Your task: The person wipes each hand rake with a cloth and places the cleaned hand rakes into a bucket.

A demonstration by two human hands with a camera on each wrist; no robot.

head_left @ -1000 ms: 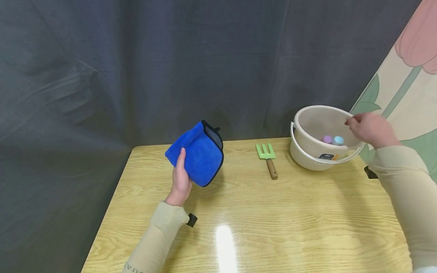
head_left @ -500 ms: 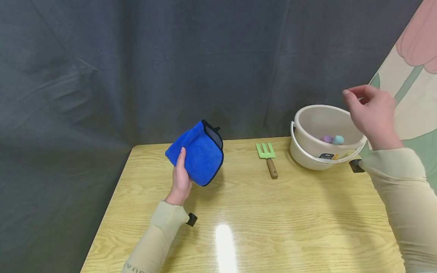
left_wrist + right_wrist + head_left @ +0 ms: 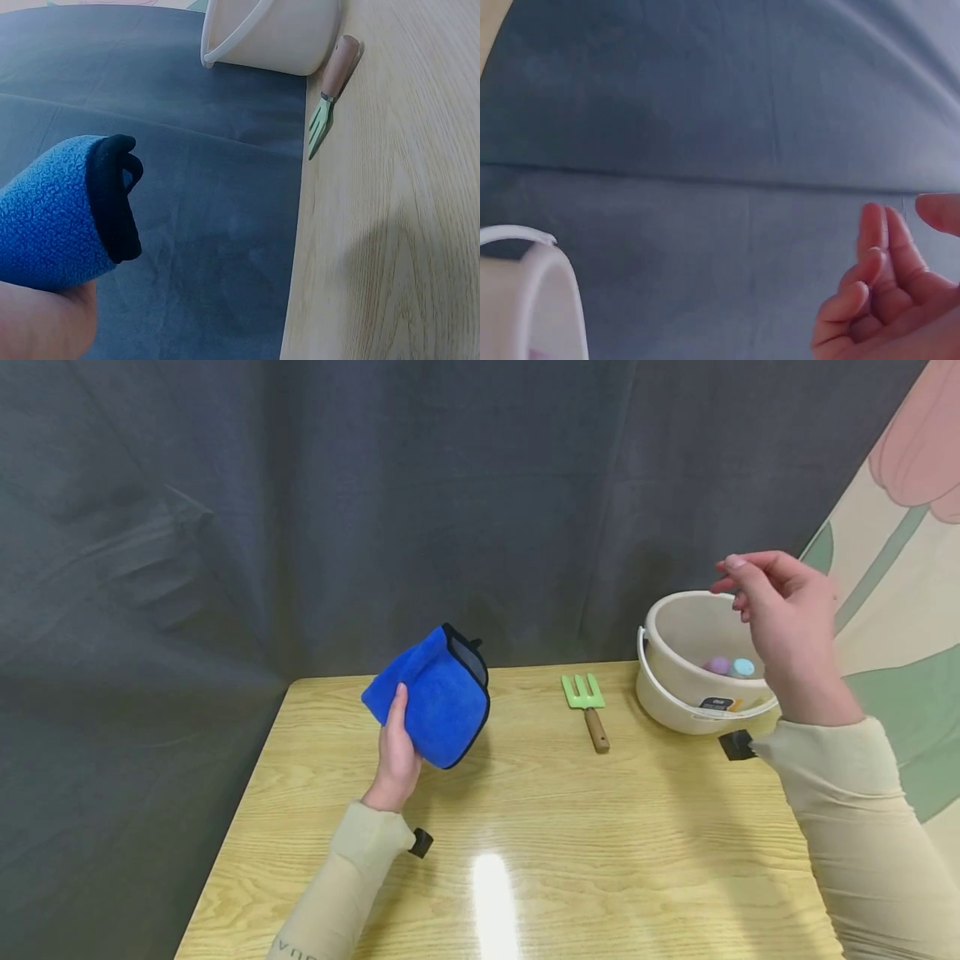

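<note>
My left hand (image 3: 397, 758) grips a folded blue towel (image 3: 447, 710) with black edging, held above the wooden table, its thumb across the front. In the left wrist view the towel (image 3: 52, 214) shows a small black loop at its edge. My right hand (image 3: 795, 618) hangs in the air above the right side of a cream bucket (image 3: 678, 681), its fingers loosely curled around nothing. Inside the bucket lie a purple object (image 3: 718, 666) and a light blue one (image 3: 742, 668); their kind is too small to tell. The right wrist view shows the right hand (image 3: 892, 300) apart from the bucket (image 3: 536, 307).
A green hand fork (image 3: 585, 697) with a wooden handle lies on the wooden table (image 3: 600, 827), left of the bucket. The bucket's white handle hangs down its front. A dark grey curtain (image 3: 450, 510) rises behind the table, and a flower-patterned cloth (image 3: 918, 635) is at the right.
My right hand has risen from the bucket's right rim and moved left over the bucket, its fingers loosening. The left hand and the towel have hardly moved.
</note>
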